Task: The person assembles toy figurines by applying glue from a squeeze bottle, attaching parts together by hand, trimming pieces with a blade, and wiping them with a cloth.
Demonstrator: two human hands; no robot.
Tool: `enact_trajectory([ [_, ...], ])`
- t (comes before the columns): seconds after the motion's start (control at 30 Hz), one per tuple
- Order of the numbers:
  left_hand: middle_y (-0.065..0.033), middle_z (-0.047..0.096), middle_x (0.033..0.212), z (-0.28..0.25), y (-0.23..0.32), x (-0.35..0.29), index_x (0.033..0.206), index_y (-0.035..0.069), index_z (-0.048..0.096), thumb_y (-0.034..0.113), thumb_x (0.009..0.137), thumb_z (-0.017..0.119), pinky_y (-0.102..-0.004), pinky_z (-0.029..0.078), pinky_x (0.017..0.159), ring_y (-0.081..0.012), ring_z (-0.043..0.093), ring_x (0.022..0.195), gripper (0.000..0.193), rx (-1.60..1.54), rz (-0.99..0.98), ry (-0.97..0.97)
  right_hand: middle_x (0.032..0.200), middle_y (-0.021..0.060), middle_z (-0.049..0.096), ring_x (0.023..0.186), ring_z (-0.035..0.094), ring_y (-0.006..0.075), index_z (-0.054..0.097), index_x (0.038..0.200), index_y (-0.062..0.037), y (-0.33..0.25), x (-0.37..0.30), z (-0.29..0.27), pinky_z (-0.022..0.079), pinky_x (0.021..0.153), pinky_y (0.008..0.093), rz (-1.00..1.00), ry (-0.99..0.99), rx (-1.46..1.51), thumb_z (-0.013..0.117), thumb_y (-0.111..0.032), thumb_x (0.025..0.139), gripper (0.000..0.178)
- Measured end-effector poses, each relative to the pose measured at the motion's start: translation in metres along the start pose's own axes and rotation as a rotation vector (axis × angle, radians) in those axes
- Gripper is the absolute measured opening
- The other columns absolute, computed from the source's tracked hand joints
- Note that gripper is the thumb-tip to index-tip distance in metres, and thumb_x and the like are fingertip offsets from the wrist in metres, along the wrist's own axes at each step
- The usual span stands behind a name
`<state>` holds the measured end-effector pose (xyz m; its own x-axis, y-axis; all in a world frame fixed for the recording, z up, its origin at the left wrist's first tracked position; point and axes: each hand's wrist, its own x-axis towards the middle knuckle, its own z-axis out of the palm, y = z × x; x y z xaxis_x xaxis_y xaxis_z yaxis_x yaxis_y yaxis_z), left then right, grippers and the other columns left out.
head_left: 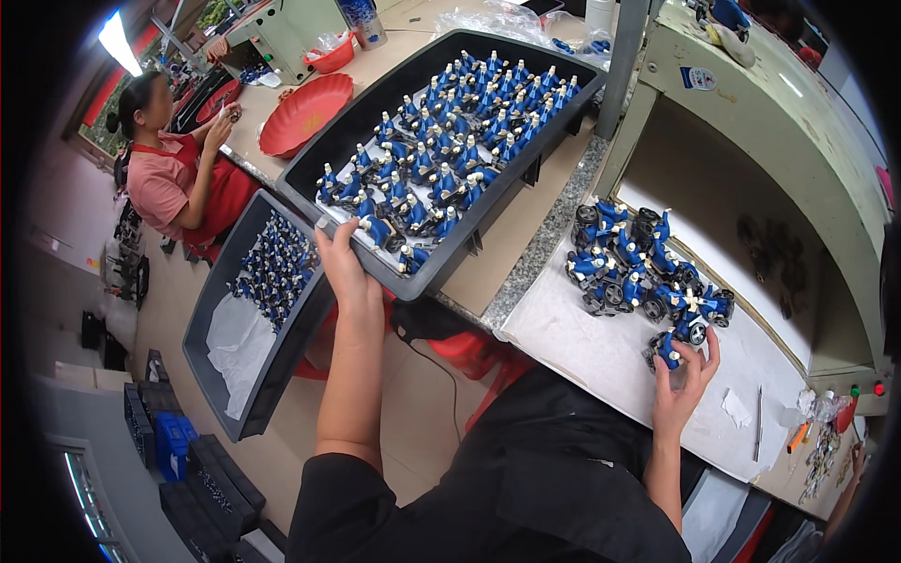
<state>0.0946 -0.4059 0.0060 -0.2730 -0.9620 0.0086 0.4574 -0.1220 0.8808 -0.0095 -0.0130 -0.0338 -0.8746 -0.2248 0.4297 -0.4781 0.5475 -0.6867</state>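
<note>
On the left, a large black tray holds rows of small blue toy figures with pale heads, on white paper. My left hand grips this tray at its near corner, fingers over the rim. Over the white-covered bench at the right, my right hand closes its thumb and fingers on a blue toy figure with black wheels. That toy lies at the near end of a cluster of similar wheeled figures. The fingers partly hide its lower side.
A second grey tray with more figures sits lower left. Beyond it, a person in a red apron works. A red basin stands on the far table. A green-grey machine housing borders the bench; tweezers lie at right.
</note>
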Motion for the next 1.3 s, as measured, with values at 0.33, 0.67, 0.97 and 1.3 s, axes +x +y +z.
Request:
enact_trajectory([
  [0.33,-0.0235,0.039,0.125,0.047,0.034,-0.099,0.13,0.006,0.019,0.001,0.079,0.044,-0.0378,0.033,0.096,-0.0246,0.043,0.11,0.057,0.06,0.956,-0.252,0.092,0.0099,0.057,0.086,0.054,0.0206,0.064,0.092,-0.0035,-0.01,0.002,-0.009,0.042,0.075,0.0281,0.067,0.041,0.203,0.07,-0.004,0.067,0.026],
  [0.67,-0.0169,0.038,0.129,0.116,-0.077,-0.248,0.134,0.008,0.029,0.008,0.068,0.073,-0.0361,0.036,0.094,-0.0251,0.045,0.114,0.079,0.376,-0.232,-1.521,0.087,0.0045,0.057,0.074,0.052,0.0087,0.059,0.094,0.0025,0.009,-0.019,-0.044,0.041,0.064,0.0209,0.395,-0.004,0.826,0.063,-0.005,0.078,0.019],
  [0.97,-0.0144,0.043,0.118,0.127,-0.095,-0.282,0.138,0.01,0.02,0.009,0.07,0.072,-0.035,0.035,0.095,-0.0223,0.044,0.112,0.085,0.268,-0.654,-1.474,0.081,0.0033,0.055,0.072,0.052,0.0079,0.06,0.096,0.002,0.027,-0.029,-0.059,0.041,0.062,0.0215,0.462,0.062,0.836,0.063,-0.007,0.079,0.019],
  [1.3,-0.0134,0.041,0.118,0.13,-0.094,-0.288,0.138,0.01,0.017,0.006,0.07,0.072,-0.0337,0.038,0.093,-0.0213,0.044,0.111,0.088,0.267,-0.65,-1.475,0.077,0.0049,0.054,0.07,0.052,0.0095,0.061,0.096,0.0009,0.034,-0.03,-0.061,0.041,0.061,0.0231,0.39,0.056,0.719,0.063,-0.007,0.078,0.02],
])
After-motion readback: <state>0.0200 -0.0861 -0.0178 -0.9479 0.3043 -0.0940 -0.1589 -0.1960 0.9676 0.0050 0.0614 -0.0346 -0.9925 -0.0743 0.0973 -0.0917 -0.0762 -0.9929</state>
